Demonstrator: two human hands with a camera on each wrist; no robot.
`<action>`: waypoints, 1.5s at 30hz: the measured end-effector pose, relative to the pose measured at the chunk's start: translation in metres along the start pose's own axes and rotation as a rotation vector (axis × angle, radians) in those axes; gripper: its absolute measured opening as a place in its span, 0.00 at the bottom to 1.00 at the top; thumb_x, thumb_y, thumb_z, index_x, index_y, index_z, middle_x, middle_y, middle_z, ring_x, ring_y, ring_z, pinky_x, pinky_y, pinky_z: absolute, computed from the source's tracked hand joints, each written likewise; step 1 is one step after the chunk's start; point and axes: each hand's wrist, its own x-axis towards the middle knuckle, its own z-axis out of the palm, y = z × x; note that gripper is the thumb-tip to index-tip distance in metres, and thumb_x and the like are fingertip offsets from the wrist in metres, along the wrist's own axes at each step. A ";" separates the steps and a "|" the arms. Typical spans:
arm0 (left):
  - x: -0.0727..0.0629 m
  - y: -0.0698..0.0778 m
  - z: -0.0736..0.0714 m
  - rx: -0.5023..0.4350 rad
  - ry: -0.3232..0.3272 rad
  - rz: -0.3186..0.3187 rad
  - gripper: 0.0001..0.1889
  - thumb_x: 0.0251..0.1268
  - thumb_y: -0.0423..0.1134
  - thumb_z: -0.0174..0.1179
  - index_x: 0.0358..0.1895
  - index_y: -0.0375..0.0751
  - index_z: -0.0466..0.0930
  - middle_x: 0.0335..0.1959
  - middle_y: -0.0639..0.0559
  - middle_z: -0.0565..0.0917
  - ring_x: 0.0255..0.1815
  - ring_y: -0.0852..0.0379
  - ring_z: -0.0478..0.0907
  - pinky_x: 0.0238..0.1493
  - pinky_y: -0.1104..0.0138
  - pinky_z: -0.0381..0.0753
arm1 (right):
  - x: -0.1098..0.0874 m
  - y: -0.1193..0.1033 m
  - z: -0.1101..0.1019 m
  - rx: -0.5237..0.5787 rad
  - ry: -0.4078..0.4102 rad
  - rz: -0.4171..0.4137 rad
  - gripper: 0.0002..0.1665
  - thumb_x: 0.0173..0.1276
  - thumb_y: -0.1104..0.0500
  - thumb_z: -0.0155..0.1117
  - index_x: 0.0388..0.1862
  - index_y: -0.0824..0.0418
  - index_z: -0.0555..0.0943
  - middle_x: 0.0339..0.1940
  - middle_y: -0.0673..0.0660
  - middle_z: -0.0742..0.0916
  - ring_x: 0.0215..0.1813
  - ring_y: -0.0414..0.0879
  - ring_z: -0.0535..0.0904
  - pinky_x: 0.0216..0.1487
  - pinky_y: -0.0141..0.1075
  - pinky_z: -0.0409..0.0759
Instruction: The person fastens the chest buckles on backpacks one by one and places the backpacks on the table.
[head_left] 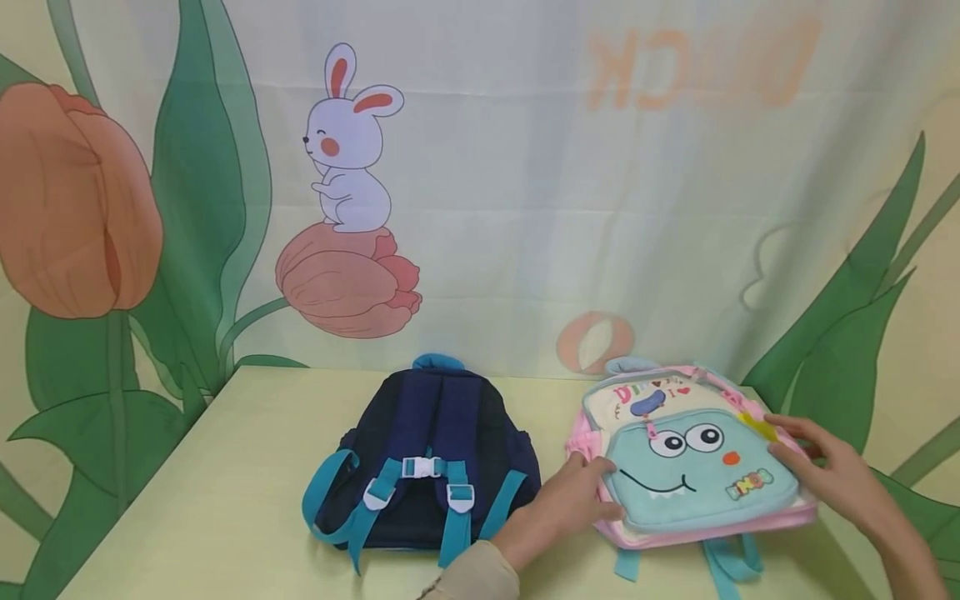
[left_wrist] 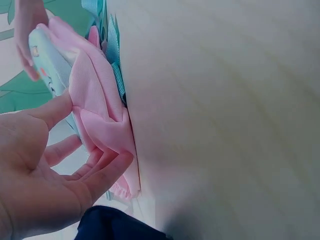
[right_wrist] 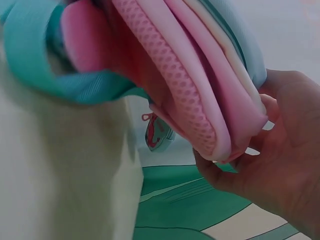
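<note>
A light-blue and pink child's backpack [head_left: 701, 467] with a cartoon face lies front up on the table's right side. My left hand [head_left: 573, 500] holds its left side. In the left wrist view, the thumb of the left hand [left_wrist: 55, 170] meets the edge of the front while the other fingers touch the pink side. My right hand [head_left: 832, 462] grips the opposite side near a yellow patch. In the right wrist view, the right hand [right_wrist: 280, 145] has its fingers around the pink side [right_wrist: 200, 100]. Teal straps [head_left: 731, 567] hang out below the bag.
A dark navy backpack [head_left: 390, 508] lies left of the hands, its straps up and a white buckle [head_left: 422, 467] across them. Both bags are on a pale yellow table [head_left: 202, 500]. Behind stands a printed curtain [head_left: 487, 167] with a rabbit and tulips.
</note>
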 end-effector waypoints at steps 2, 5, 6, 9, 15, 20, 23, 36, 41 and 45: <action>0.001 0.002 0.002 -0.008 -0.004 -0.009 0.31 0.57 0.55 0.71 0.65 0.59 0.75 0.55 0.49 0.74 0.42 0.58 0.73 0.47 0.67 0.79 | 0.000 -0.004 -0.003 0.009 0.008 0.009 0.33 0.75 0.45 0.57 0.73 0.57 0.68 0.50 0.32 0.75 0.39 0.28 0.74 0.31 0.32 0.76; 0.002 0.004 0.005 -0.008 -0.001 -0.014 0.31 0.56 0.54 0.72 0.65 0.58 0.75 0.53 0.50 0.74 0.41 0.59 0.73 0.47 0.68 0.78 | -0.001 -0.010 -0.005 0.022 0.001 0.026 0.35 0.75 0.45 0.57 0.75 0.57 0.65 0.50 0.47 0.79 0.35 0.34 0.77 0.30 0.33 0.77; 0.002 0.005 0.006 -0.003 0.001 -0.015 0.31 0.56 0.54 0.72 0.65 0.58 0.75 0.53 0.50 0.74 0.40 0.59 0.73 0.46 0.68 0.78 | -0.001 -0.012 -0.006 0.022 0.000 0.031 0.35 0.76 0.45 0.56 0.75 0.57 0.64 0.50 0.53 0.80 0.33 0.36 0.78 0.30 0.33 0.76; 0.003 0.006 0.008 0.004 0.009 -0.013 0.31 0.56 0.54 0.72 0.64 0.58 0.75 0.52 0.50 0.74 0.39 0.59 0.73 0.46 0.69 0.78 | -0.001 -0.017 -0.009 0.021 -0.002 0.035 0.36 0.76 0.45 0.55 0.76 0.57 0.63 0.49 0.65 0.80 0.28 0.41 0.81 0.29 0.33 0.76; 0.004 0.011 0.009 0.007 0.003 -0.014 0.32 0.56 0.55 0.72 0.64 0.59 0.74 0.53 0.50 0.75 0.40 0.59 0.73 0.48 0.68 0.79 | -0.001 -0.028 -0.015 0.013 0.006 0.048 0.36 0.76 0.43 0.55 0.77 0.55 0.62 0.43 0.64 0.83 0.24 0.46 0.82 0.27 0.35 0.77; 0.005 0.014 0.012 0.017 -0.002 -0.019 0.31 0.56 0.55 0.72 0.64 0.59 0.74 0.54 0.50 0.75 0.40 0.59 0.73 0.48 0.67 0.79 | -0.001 -0.035 -0.019 -0.003 0.019 0.056 0.37 0.76 0.42 0.55 0.78 0.55 0.61 0.41 0.64 0.84 0.23 0.45 0.82 0.26 0.35 0.77; 0.007 0.016 0.015 0.025 -0.002 -0.017 0.31 0.56 0.55 0.72 0.64 0.59 0.74 0.53 0.51 0.75 0.39 0.61 0.73 0.47 0.68 0.79 | 0.000 -0.039 -0.022 -0.012 0.034 0.043 0.37 0.75 0.43 0.56 0.77 0.55 0.62 0.39 0.63 0.84 0.23 0.44 0.82 0.26 0.34 0.76; 0.007 0.021 0.020 0.020 -0.002 -0.013 0.30 0.56 0.55 0.72 0.62 0.58 0.74 0.52 0.51 0.75 0.38 0.61 0.73 0.44 0.69 0.78 | 0.002 -0.060 -0.029 -0.033 0.099 -0.119 0.31 0.73 0.51 0.62 0.72 0.55 0.70 0.55 0.62 0.76 0.30 0.36 0.79 0.28 0.32 0.77; 0.007 0.023 0.022 0.028 0.007 0.007 0.29 0.56 0.55 0.72 0.61 0.57 0.74 0.51 0.52 0.75 0.37 0.62 0.73 0.44 0.70 0.78 | 0.007 -0.078 -0.031 -0.041 0.108 -0.182 0.30 0.72 0.53 0.63 0.71 0.55 0.72 0.58 0.65 0.76 0.33 0.35 0.76 0.25 0.32 0.78; 0.008 0.025 0.023 0.026 0.007 0.017 0.29 0.56 0.54 0.72 0.61 0.55 0.74 0.49 0.52 0.75 0.36 0.62 0.72 0.43 0.70 0.77 | 0.009 -0.088 -0.032 -0.072 0.138 -0.200 0.30 0.70 0.53 0.65 0.70 0.52 0.74 0.60 0.47 0.77 0.44 0.34 0.66 0.28 0.31 0.73</action>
